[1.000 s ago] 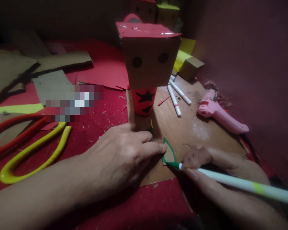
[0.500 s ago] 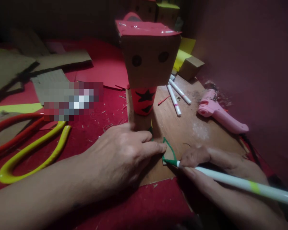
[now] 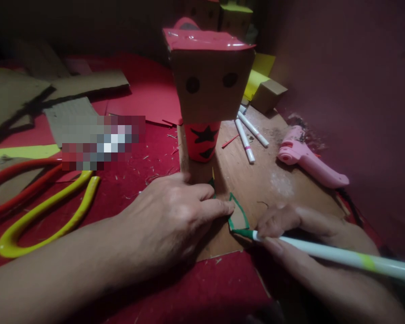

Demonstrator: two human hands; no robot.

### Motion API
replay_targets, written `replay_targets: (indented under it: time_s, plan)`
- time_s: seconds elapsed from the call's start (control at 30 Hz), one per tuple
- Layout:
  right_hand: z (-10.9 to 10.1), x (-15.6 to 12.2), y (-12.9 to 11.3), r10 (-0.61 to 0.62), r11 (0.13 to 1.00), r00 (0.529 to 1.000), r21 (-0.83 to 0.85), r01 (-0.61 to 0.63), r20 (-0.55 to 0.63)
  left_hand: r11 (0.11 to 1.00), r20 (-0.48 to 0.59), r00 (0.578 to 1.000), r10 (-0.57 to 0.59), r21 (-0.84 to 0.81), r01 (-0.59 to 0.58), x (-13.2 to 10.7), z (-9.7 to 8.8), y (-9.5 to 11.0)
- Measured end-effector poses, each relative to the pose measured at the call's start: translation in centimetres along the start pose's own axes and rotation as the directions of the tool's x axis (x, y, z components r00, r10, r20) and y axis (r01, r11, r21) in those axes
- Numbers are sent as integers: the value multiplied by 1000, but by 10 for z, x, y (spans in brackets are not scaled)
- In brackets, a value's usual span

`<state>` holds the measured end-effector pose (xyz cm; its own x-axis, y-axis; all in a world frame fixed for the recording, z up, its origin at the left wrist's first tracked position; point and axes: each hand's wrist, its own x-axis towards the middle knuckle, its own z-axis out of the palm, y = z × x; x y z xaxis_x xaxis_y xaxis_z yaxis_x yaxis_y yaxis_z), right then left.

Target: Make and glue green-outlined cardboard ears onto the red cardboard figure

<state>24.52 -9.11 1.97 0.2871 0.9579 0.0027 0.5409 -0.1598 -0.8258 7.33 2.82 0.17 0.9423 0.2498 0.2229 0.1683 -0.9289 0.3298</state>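
My left hand point(image 3: 182, 207) lies on a wooden board point(image 3: 276, 180), its index fingertip pressing down a small cardboard piece point(image 3: 239, 218) with a green outline. The other fingers are curled, partly hidden under the palm. Between the fingers of my right hand point(image 3: 290, 229) is a white marker point(image 3: 324, 252) with a green tip, closed in a pinch. Its tip touches the lower edge of the cardboard piece. Just beyond my hands stands a red cup point(image 3: 202, 141) with black shapes, and a cardboard box point(image 3: 211, 96) with two dark circles and a red top sits on it.
Scissors point(image 3: 47, 216) with red and yellow handles lie on the left, blades blurred out. Behind them are cardboard scraps point(image 3: 70, 117) and red sheets point(image 3: 148, 96). Two white markers point(image 3: 245, 141) and a pink glue gun point(image 3: 312, 162) rest on the right, before a wall point(image 3: 357, 90).
The marker tip has moved slightly down and right, to the lower edge of the cardboard piece. My right hand shifted with it; my left hand stayed in place.
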Motion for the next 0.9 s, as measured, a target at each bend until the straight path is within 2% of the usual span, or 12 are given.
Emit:
replay_targets:
  time_s: [0.13, 0.3, 0.5, 0.73, 0.9]
  plan:
    - [1, 0, 1, 4, 999, 1000, -43, -2, 26, 1000, -12, 1000, -2, 13, 2, 2, 0, 0]
    - [3, -1, 5, -39, 999, 997, 16, 38, 65, 1000, 15, 1000, -12, 3, 12, 2, -1, 1]
    - [1, 0, 3, -23, 999, 999, -31, 23, -22, 1000, -4, 1000, 2, 28, -2, 0, -2, 2]
    - [-2, -2, -1, -49, 994, 998, -91, 52, 36, 1000, 8, 1000, -5, 18, 5, 0, -1, 1]
    - [-2, -1, 5, -72, 997, 997, -14, 73, 29, 1000, -24, 1000, 18, 25, -17, 0, 0, 0]
